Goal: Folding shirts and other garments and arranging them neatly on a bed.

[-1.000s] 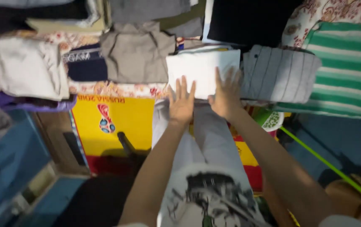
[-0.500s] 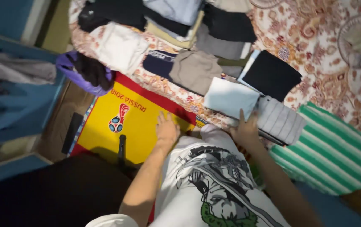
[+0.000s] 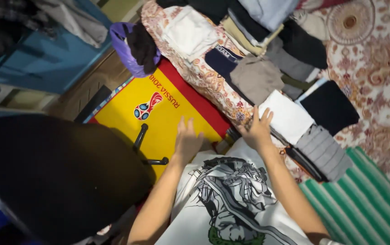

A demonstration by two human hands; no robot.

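Hovering both palms: your left hand [image 3: 187, 141] is open over the yellow mat [image 3: 158, 119], holding nothing; your right hand [image 3: 257, 130] is spread, fingertips touching the folded white cloth [image 3: 286, 117] at frame centre-right. Press flat, keep edges square beside the grey striped fold [image 3: 324, 152]. Tan shirt [image 3: 255, 78] lies beyond.

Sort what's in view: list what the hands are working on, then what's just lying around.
In hand:
left hand over the yellow cloth
right hand at the folded white garment

Lying about:
grey striped folded garment
black folded garment
green striped cloth
purple bag
black chair
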